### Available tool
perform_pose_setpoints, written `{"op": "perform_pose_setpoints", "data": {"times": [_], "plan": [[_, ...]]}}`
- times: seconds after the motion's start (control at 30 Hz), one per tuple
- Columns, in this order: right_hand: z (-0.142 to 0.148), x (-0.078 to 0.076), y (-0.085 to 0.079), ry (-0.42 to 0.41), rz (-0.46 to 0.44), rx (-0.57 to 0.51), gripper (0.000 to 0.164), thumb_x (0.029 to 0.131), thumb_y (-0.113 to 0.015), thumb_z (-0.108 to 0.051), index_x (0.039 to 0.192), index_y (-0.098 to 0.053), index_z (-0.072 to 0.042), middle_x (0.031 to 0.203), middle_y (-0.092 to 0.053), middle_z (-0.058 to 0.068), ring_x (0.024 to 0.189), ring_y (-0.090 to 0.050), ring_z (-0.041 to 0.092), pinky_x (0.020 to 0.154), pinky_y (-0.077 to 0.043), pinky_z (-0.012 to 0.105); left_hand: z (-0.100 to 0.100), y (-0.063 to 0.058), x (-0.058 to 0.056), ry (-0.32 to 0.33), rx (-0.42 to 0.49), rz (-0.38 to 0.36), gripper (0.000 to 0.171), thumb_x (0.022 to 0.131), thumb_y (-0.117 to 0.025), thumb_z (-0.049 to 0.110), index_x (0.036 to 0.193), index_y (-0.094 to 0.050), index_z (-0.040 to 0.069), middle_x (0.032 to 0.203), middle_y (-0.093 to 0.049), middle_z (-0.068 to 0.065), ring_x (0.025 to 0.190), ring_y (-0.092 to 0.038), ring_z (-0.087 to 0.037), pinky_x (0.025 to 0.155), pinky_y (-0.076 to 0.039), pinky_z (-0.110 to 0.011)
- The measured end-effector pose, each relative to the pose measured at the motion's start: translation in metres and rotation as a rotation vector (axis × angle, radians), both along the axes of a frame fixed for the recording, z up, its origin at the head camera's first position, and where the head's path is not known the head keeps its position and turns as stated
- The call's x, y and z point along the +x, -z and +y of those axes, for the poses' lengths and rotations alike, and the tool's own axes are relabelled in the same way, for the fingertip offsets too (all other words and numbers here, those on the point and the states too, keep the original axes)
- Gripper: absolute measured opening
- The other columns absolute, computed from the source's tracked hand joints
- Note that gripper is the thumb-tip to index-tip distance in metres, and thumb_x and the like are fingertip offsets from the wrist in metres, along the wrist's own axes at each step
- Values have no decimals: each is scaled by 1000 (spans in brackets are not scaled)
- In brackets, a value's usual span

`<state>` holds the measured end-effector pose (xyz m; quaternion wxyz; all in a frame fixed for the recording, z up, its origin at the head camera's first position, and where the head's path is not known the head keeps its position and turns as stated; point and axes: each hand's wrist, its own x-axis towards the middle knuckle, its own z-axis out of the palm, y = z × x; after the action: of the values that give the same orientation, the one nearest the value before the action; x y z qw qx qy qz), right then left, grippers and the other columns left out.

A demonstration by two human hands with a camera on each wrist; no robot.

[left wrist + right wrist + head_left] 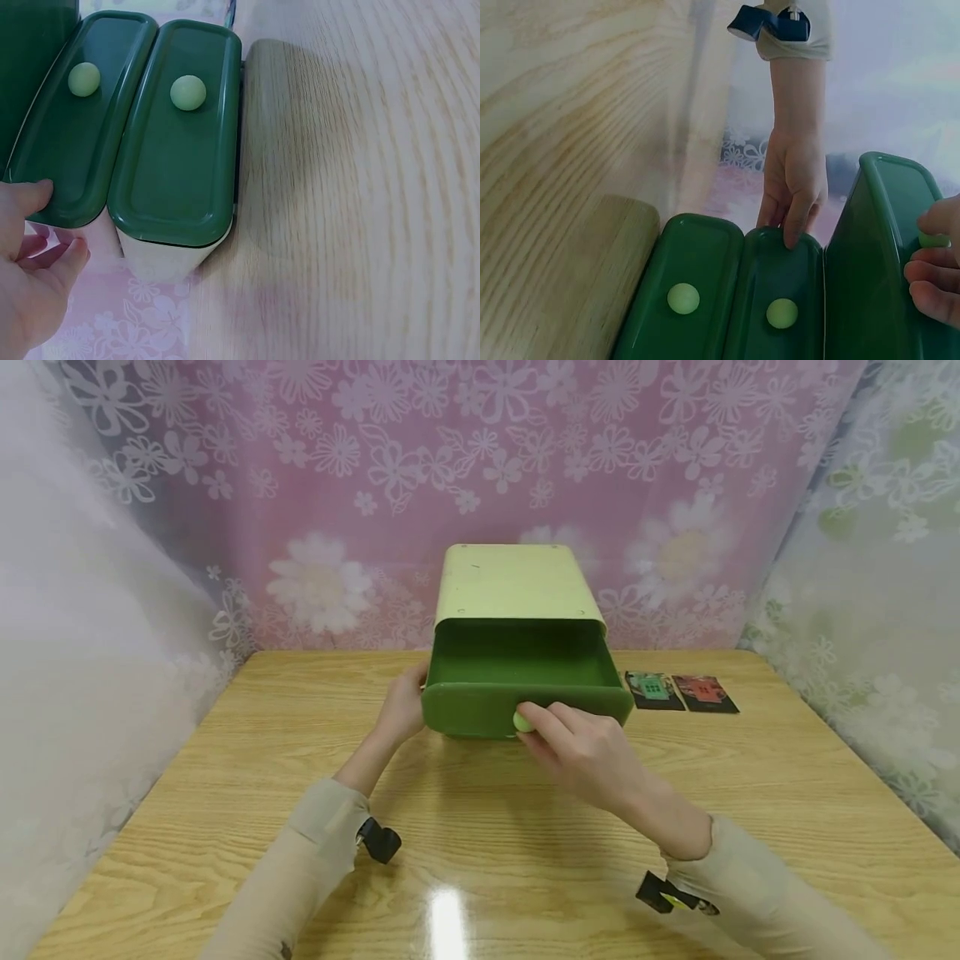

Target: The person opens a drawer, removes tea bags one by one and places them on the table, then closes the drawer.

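Note:
A cream drawer cabinet (517, 581) with green drawers stands on the table. Its top drawer (465, 708) is pulled out, and the green inside shows. My right hand (588, 752) pinches the round pale-green knob (522, 722) on that drawer's front. At the cabinet's left side is my left hand (405, 706), partly hidden by the drawer in the head view. The left wrist view shows the left thumb (34, 196) on the edge of the middle drawer (86, 142), the other fingers bent along the cabinet's side. Below it, the bottom drawer (180, 165) is closed.
Two flat dark packets, one with a green print (654, 690) and one with a red print (705, 693), lie right of the cabinet. The wooden table (225, 827) is bordered by a pink floral curtain (420, 468) behind and pale cloth at both sides.

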<state>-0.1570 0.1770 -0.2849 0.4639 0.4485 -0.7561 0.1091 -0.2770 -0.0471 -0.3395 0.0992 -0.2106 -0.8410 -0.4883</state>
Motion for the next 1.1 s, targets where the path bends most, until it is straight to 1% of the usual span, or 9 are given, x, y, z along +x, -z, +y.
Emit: {"op": "perform_pose_setpoints", "data": {"times": [0.17,0.33,0.47,0.57,0.73,0.8,1.0,1.1], "plan": [[3,-5,1,0,-36,16,17,89,-51,-16,98,-57,-3,65,-48,0,50,-45,11,32,-40,22,0,0,1,6,11,-19,28,85,-56,15,112,-55,9,115,-55,-12,105,-48,-22,91,-44,-39],[3,-9,0,4,-59,18,18,88,-53,-17,99,-56,-3,66,-50,1,51,-47,11,34,-42,23,-1,2,0,4,38,-45,31,84,-59,16,114,-54,9,114,-55,-11,104,-49,-20,88,-46,-36],[3,-13,0,-4,-64,8,18,88,-54,-16,100,-56,-3,66,-50,2,51,-47,12,33,-41,23,-2,2,1,10,47,-51,31,84,-59,14,114,-54,10,114,-55,-11,101,-50,-19,84,-48,-33],[4,-17,0,-4,-63,4,18,85,-57,-13,100,-55,-3,66,-50,2,50,-46,12,32,-39,23,-1,2,1,9,55,-54,30,83,-59,12,113,-55,12,112,-56,-9,100,-51,-18,83,-49,-32],[5,-22,-3,-6,-70,1,24,78,-65,-8,100,-55,-4,67,-51,2,50,-47,11,33,-40,23,0,2,1,14,77,-73,36,84,-59,12,119,-51,13,116,-54,-7,105,-47,-16,85,-47,-27],[5,-23,-4,-9,-72,1,27,76,-66,-7,100,-55,-4,67,-52,3,51,-47,11,33,-41,23,1,2,1,13,75,-69,36,84,-57,11,119,-51,13,117,-53,-8,107,-46,-16,86,-46,-26],[6,-27,-6,6,-68,4,32,72,-69,-5,101,-55,-4,67,-52,3,51,-47,11,33,-40,24,2,3,-3,8,80,-36,30,83,-54,3,112,-55,11,114,-55,-8,105,-47,-16,86,-45,-24],[6,-28,-6,14,-72,3,33,71,-70,-4,100,-55,-4,68,-52,4,51,-48,11,34,-41,24,2,3,-3,18,80,-34,34,83,-54,2,116,-53,9,115,-54,-9,106,-47,-17,86,-45,-23]]}}
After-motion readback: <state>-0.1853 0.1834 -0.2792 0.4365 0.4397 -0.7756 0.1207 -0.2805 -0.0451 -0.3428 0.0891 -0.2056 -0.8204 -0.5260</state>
